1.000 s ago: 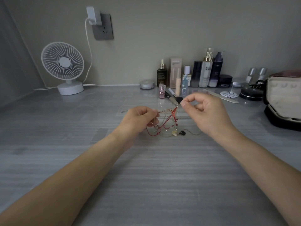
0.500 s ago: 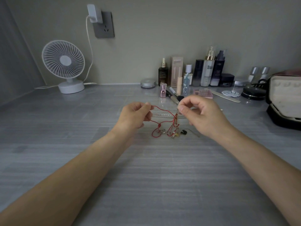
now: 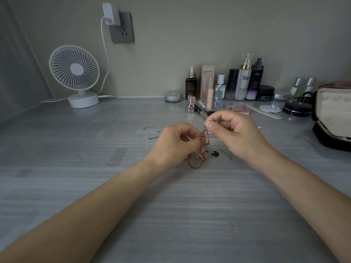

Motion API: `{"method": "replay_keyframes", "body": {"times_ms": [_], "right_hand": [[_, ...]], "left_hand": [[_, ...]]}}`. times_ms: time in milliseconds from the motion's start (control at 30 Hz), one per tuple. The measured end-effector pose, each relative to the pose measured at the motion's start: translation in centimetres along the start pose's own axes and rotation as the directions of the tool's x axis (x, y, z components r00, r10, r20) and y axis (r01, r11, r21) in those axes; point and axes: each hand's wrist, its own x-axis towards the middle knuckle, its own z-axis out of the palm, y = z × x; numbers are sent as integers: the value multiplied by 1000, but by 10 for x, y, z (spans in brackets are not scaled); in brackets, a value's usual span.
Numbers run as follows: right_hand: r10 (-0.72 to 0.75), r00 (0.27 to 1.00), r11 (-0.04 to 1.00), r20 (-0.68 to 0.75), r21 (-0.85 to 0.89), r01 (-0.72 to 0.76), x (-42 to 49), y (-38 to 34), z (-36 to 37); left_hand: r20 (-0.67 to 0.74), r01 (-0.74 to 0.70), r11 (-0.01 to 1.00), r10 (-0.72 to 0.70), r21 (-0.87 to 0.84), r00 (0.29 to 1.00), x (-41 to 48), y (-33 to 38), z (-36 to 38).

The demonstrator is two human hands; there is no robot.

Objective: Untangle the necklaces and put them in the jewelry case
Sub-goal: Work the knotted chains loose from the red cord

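Observation:
A tangle of necklaces point(image 3: 201, 155) hangs over the grey desk between my hands, a red cord mixed with thin chains and small pendants. My left hand point(image 3: 174, 145) pinches the red cord from the left. My right hand point(image 3: 235, 133) pinches a strand at the top of the tangle between thumb and forefinger. A small dark pendant point(image 3: 216, 153) on a thin chain rests on the desk under my right hand. Separate silver chains point(image 3: 153, 127) lie flat just behind my left hand. The open jewelry case point(image 3: 334, 118) stands at the right edge, its pale padded lid upright.
A row of cosmetic bottles point(image 3: 245, 80) and jars lines the back wall. Makeup brushes point(image 3: 202, 111), a pink box point(image 3: 237, 108) and a nail file point(image 3: 264, 112) lie behind my hands. A white desk fan point(image 3: 76, 74) stands at the back left, its cable running to a wall socket.
My hands have come closer together. The left hand dropped lower over the tangle, and the red cord, stretched sideways before, now hangs bunched in a loop between my fingers.

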Motion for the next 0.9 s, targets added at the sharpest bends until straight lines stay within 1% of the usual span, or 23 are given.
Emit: {"method": "replay_keyframes", "body": {"times_ms": [100,167,333,433,533,700,900], "right_hand": [[57,998,998,-29,-32,-58,1,3,-1],[102,995,993,-3,-55,-102,0,4,-1],[147,986,988,77,-50,-143,-2,4,-2],[163,983,986,86,-49,-159,-1,5,-2],[194,978,980,81,-57,-190,0,6,-2],[122,990,988,76,-105,-113,-1,6,0],[113,994,984,9,-137,-111,3,12,-4]], "left_hand": [[-19,26,997,-27,-70,999,0,1,-2],[-24,21,996,-23,-91,999,0,1,-3],[-4,-10,998,10,-55,1000,-1,1,-3],[9,-4,1000,4,-30,1000,0,-1,-2],[6,9,999,-8,-50,1000,1,-2,-3],[13,15,1000,-15,-2,1000,0,0,-2],[-40,135,990,-136,-30,990,2,-1,-4]]}}
